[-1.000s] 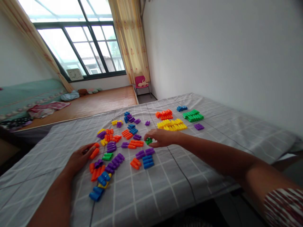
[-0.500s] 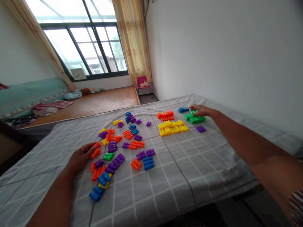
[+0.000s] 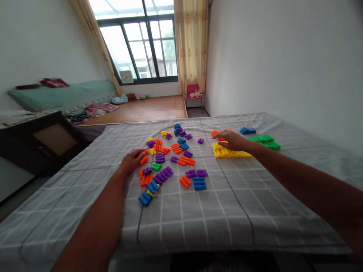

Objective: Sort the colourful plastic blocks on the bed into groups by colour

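My left hand (image 3: pixel 132 161) has its fingers closed on an orange plastic piece (image 3: pixel 144 159) at the left edge of the scattered pieces. Close by lie a green piece (image 3: pixel 155 166), purple pieces (image 3: pixel 164 175) and blue ones (image 3: pixel 145 198). My right hand (image 3: pixel 231 139) hovers over the neat yellow rows (image 3: pixel 228 152) and the orange group (image 3: pixel 214 133). Its fingers are stretched out, thumb apart, with nothing visible between them. Part of the orange and yellow groups is hidden beneath this hand. Right of it are stacked green pieces (image 3: pixel 268 142) and a blue row (image 3: pixel 247 130).
A grey checked cloth (image 3: pixel 176 219) covers the table. Beyond its far edge stands a low bed (image 3: pixel 159 107) with clothes on it. A pink chair (image 3: pixel 194 90) is by the curtain, a dark cabinet (image 3: pixel 36 151) at left, and a white wall (image 3: pixel 278 56) at right.
My right hand has moved left from the green pieces to the orange and yellow groups. My left hand stays at the orange piece. The camera view has turned left.
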Demonstrator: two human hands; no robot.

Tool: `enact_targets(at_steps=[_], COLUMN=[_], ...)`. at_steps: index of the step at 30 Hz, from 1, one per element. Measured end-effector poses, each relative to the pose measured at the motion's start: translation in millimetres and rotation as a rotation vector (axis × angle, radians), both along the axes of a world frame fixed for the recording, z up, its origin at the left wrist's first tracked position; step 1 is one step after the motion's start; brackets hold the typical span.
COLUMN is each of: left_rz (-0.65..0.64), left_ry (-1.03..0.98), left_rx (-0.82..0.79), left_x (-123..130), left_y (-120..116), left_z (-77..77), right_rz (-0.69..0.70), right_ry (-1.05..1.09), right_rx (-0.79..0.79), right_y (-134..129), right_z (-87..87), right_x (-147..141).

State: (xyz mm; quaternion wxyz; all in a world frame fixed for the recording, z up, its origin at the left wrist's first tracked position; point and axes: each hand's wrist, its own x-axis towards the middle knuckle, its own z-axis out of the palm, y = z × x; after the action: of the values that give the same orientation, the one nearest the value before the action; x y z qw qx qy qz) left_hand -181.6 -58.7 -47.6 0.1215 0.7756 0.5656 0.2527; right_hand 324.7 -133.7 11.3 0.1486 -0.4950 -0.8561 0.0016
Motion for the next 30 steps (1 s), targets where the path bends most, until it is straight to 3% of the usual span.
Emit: enact_targets(at_steps=[3, 6, 14, 18, 24, 27, 30], left_rz=[-0.015, 0.017, 0.096, 0.068, 0.039, 0.033, 0.032], left_ry=[-0.003, -0.034, 0.004, 0.053, 0.043, 0.036, 0.042], left_rx=[0.107, 0.204, 0.288, 0.265, 0.248, 0.234, 0.221], left_x=[-4, -7, -5, -5, -13, -18, -21], left_y=[6, 10, 18, 17, 19, 23, 25], left_z=[-9.1, -15.8, -20.0, -18.3, -18.2, -19.4, -19.2], right_rz=[0.146, 0.151, -0.219, -0.257, -0.167, -0.155, -0.233], right_ry=[0.007, -0.005, -0.121, -0.073, 0.182, 0.287, 0.343], right_rx=[-0.041, -0.033, -0.087, -0.151, -0.187, -0.159, -0.122], right_y=[1, 17, 96, 110, 105, 98, 90], right_z=[-4.9, -10.3, -25.8, -33.3, -16.6, -1.2, 10.5], right_x=[-75, -120, -159, -172, -157, -117, -52])
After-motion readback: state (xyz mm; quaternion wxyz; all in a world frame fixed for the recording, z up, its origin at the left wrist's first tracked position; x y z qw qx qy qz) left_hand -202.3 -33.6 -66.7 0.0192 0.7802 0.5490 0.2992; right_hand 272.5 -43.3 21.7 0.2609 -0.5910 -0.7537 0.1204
